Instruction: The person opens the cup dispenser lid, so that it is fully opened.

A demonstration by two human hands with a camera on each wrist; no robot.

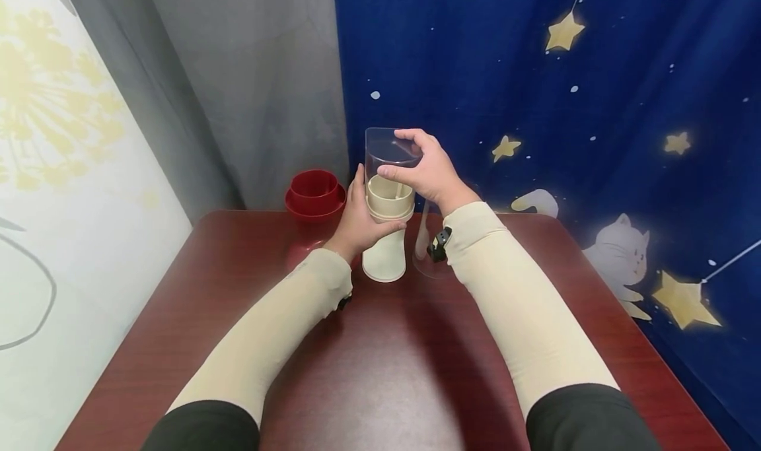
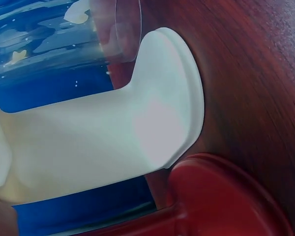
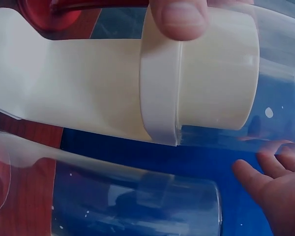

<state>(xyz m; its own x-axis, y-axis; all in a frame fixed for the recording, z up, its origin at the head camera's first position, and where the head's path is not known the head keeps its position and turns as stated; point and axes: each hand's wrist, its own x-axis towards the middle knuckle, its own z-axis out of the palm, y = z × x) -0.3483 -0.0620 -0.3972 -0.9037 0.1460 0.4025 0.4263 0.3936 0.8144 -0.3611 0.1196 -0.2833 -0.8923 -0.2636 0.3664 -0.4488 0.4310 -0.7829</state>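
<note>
A cream dispenser-like stand with a flared foot stands upright near the table's far edge. At its ringed collar, my left hand grips from the left, with the thumb across the front. A clear plastic cylinder sits over the cream cup part above the ring. My right hand holds this cylinder from the right near its upper part, thumb in front and fingers behind. In the right wrist view, the left thumb lies on the collar.
Left of the cream stand is a similar red stand, its foot close to the cream one. A second clear cylinder stands on the right. Behind the dark red table hang grey and blue curtains.
</note>
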